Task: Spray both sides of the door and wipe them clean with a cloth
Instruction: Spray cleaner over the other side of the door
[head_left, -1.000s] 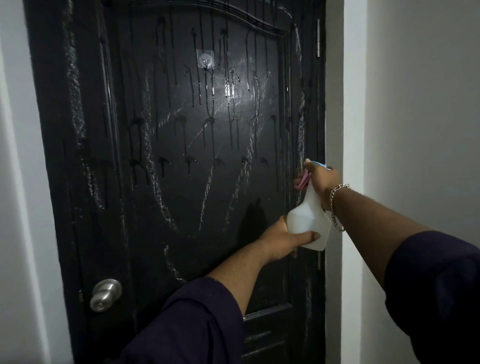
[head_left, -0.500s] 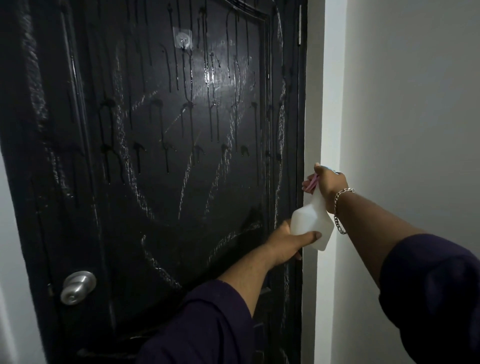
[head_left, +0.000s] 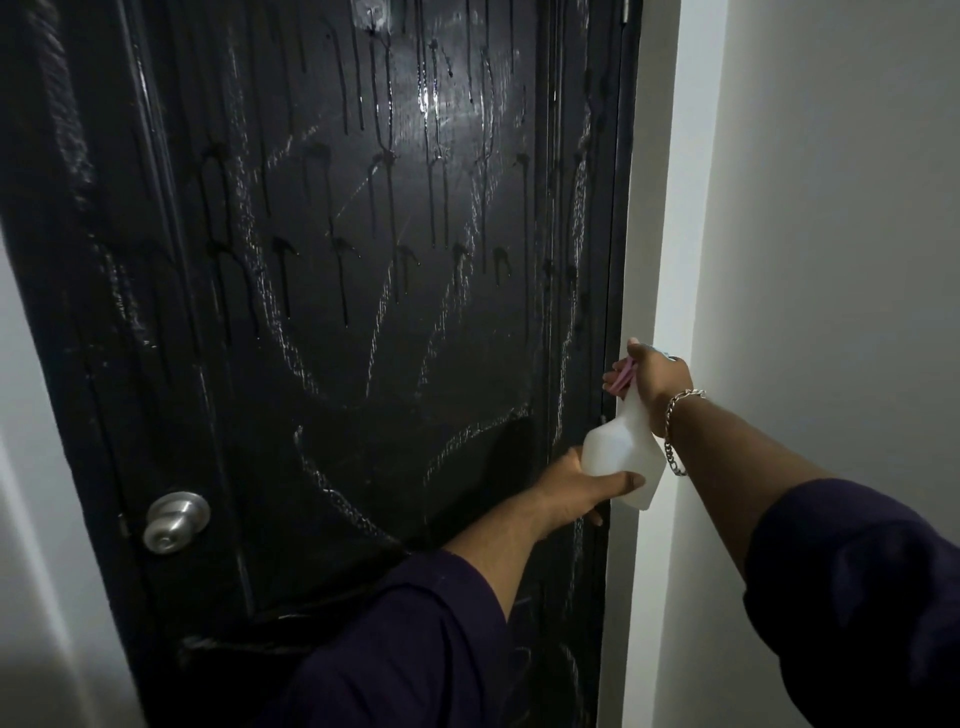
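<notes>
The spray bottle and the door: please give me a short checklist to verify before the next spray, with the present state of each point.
1. Right hand grips the top of the spray bottle, fingers at the pink trigger: ok.
2. Left hand holds the bottle body from below: ok.
3. Nozzle aimed at the door: cannot tell, the hand hides it.
4. Upper panel already wet, with drip runs: ok.
5. Lower panel, near the doorknob, wet: cannot tell, chalky streaks but no clear drips.
6. Cloth ready for wiping: not ok, none in view.
</notes>
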